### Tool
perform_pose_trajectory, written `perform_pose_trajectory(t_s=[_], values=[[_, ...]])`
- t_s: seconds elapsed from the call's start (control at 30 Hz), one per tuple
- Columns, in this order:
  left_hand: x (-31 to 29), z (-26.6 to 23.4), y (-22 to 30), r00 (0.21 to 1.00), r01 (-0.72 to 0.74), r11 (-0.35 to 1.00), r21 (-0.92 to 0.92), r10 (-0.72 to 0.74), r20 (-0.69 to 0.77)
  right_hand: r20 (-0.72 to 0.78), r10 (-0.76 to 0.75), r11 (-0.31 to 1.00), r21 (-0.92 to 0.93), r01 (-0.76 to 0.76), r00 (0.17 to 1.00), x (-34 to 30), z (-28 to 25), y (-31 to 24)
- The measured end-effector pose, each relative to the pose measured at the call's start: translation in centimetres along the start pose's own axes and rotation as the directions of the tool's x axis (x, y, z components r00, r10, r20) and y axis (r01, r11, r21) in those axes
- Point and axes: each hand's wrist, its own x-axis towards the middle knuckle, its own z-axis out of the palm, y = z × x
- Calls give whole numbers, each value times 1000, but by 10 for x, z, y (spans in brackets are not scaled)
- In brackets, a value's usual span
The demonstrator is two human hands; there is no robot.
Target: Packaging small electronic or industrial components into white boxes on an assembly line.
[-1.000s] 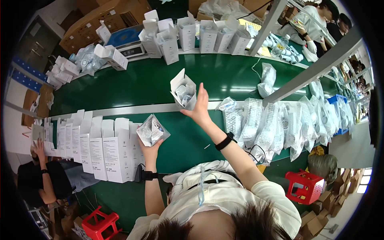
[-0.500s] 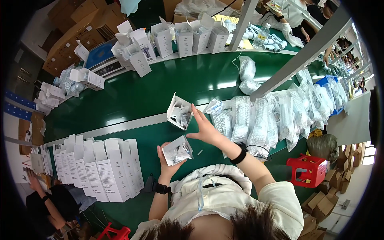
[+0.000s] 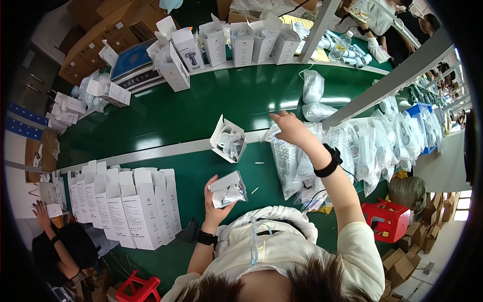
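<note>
The left hand [image 3: 215, 199] grips an open white box [image 3: 229, 187] close to the chest. The right hand [image 3: 289, 127] closes on a bagged part [image 3: 287, 156] from the pile. Another filled box [image 3: 229, 139] lies on the green worktop [image 3: 166, 116]; a row of boxes [image 3: 126, 204] stands left.

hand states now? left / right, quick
Left hand: closed on an open white box.
Right hand: reaching to the bagged parts, fingers on a bag edge; grip cannot be told.
</note>
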Motion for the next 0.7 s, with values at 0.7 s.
perform_pose_trajectory(t_s=[0.7], values=[[14,8,-14,948,-211,968,-138,168,-270,-520,-469,345,635,691,713,66,87,-126]])
